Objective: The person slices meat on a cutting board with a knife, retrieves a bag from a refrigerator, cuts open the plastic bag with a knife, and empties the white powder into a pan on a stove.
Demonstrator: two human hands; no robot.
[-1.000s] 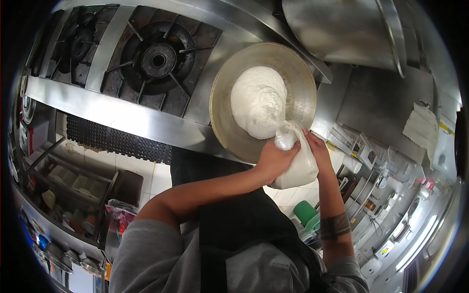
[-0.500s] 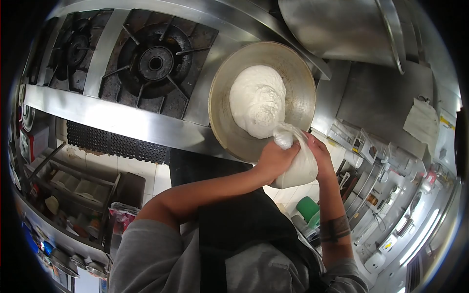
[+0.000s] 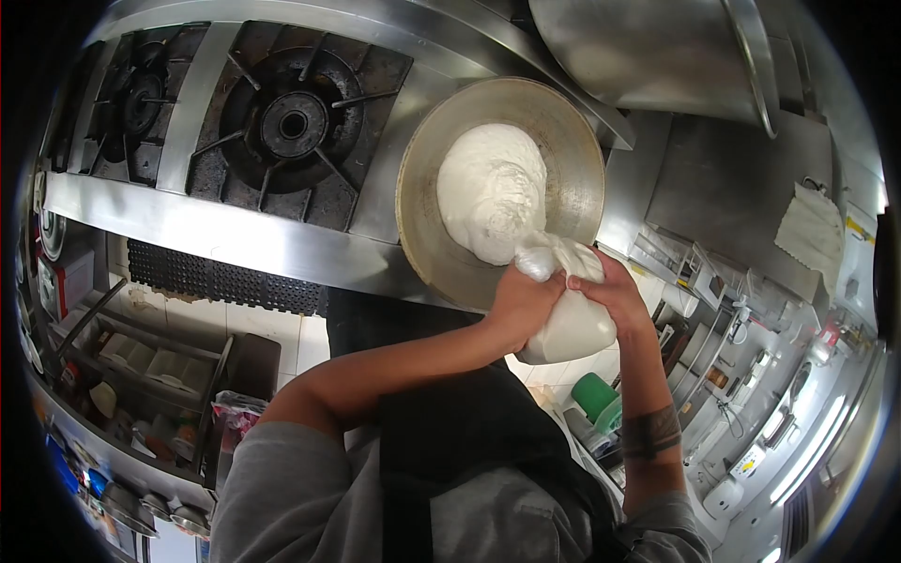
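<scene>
A clear plastic bag (image 3: 572, 328) filled with a creamy white mass hangs between my hands at the near rim of a wide metal bowl (image 3: 574, 178). My left hand (image 3: 527, 305) is closed round the bag's left side, just below its bunched neck. From the right, my right hand (image 3: 615, 286) grips the same bag, with the thumb reaching across its front. The bag's mouth tips toward the bowl. Inside the bowl lies a large mound of white, dough-like mass (image 3: 490, 183), its near end close to the bag's mouth.
Left of the bowl is a stove with a large black burner (image 3: 293, 127) and a smaller burner (image 3: 141, 103). A big metal vessel (image 3: 648, 56) stands behind, to the right. A cloth (image 3: 809, 239) hangs at right. Below left is a shelf unit (image 3: 150, 375) with containers.
My right hand has shifted its hold, its thumb now across the bag's front near my left hand. The bag's neck is squeezed narrower. The mound in the bowl looks about the same.
</scene>
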